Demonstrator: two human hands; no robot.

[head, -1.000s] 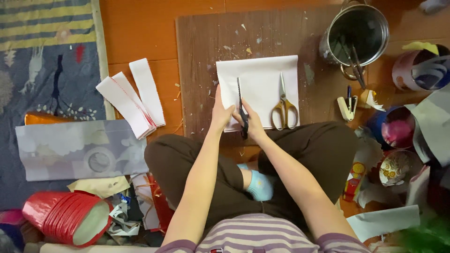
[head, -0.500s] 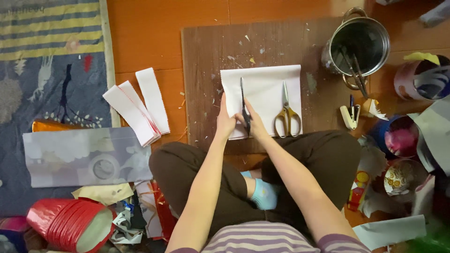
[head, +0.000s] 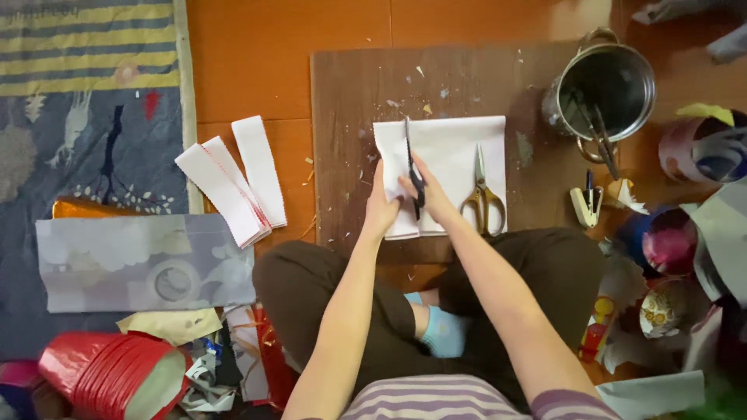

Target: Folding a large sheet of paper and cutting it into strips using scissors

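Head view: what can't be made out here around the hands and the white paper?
- Head view: the blade tip of the dark knife on the white paper is too thin to tell whether it cuts or only rests.
- Right hand covers the knife's handle.
- Left hand hides the paper's lower left corner.
- Metal pot: its inside is dark, so the tools in it are unclear.
- Right edge crops the coloured rolls.

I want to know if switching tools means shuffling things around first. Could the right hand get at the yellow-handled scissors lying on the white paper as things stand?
Probably yes. The yellow-handled scissors lie uncovered on the white paper, just right of the right hand, with nothing between. But that hand holds a black-handled knife, which it would likely have to put down first.
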